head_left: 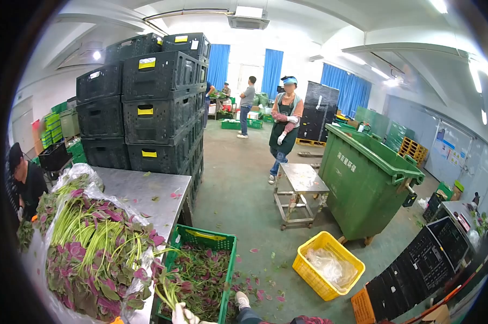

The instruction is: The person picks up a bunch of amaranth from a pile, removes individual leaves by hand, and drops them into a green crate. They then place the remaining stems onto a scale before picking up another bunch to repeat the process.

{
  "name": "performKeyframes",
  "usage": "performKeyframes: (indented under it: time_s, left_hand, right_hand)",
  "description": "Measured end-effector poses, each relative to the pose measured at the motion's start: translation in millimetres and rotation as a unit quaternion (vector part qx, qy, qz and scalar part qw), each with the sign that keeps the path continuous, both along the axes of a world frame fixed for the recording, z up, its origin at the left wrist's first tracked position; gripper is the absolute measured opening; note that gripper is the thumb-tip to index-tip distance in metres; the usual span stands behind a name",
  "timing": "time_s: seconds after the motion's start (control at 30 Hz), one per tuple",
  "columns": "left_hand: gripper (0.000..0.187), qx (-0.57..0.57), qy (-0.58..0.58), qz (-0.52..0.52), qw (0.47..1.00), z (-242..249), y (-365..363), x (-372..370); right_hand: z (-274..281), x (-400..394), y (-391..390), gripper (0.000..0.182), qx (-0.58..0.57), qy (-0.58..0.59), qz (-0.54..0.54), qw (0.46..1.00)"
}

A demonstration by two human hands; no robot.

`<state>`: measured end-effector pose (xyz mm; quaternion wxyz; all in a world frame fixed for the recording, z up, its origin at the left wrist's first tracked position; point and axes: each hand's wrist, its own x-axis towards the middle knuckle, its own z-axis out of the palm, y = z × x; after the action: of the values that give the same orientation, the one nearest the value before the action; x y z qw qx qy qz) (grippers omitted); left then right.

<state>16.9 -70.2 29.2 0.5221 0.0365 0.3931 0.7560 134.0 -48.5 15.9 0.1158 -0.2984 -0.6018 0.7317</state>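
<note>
My left hand (183, 315), in a white glove, shows at the bottom edge with its fingers closed round the stems of a few red amaranth sprigs (170, 291). These sprigs hang over the near side of a green crate (232, 259) filled with loose amaranth leaves and stems (201, 270). To the left, a large heap of amaranth (92, 237) lies on clear plastic sheeting on the metal table (141, 186). My right hand is not visible; a bit of plaid cloth (309, 320) shows at the bottom edge.
Stacked black crates (155, 100) rise behind the table. A yellow basket (330, 291) holding clear plastic, a low metal stand (303, 178) and a green wheeled bin (363, 178) are at right. One person (284, 121) stands ahead; another (28, 183) is at left. Leaves litter the floor.
</note>
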Motion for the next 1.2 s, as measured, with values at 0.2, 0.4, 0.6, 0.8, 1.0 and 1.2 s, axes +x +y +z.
performKeyframes:
  time_s: [0.2,0.4,0.6,0.8,1.0,1.2]
  left_hand:
    - [0.025,0.043,0.022,-0.134,0.990,1,24,-2]
    - [0.030,0.018,-0.029,-0.146,0.989,-21,-4,10]
    - [0.025,0.020,0.028,-0.095,0.995,-23,-13,21]
    - [0.025,0.046,0.063,-0.081,0.994,-25,-12,18]
    - [0.031,0.007,0.065,-0.101,0.993,-42,-10,29]
    - [0.040,0.054,-0.040,-0.144,0.987,-59,-5,28]
  right_hand:
    - [18,9,8,0.050,0.014,-0.034,-0.085,0.996]
    - [15,24,-5,0.043,0.014,-0.011,-0.048,0.999]
    - [0,27,-10,0.025,-0.002,0.010,-0.047,0.999]
    - [-3,22,-8,0.031,0.061,-0.025,-0.067,0.996]
    - [-5,35,-8,0.033,0.008,-0.014,-0.064,0.998]
    - [-3,36,-7,0.033,0.012,0.004,-0.093,0.996]
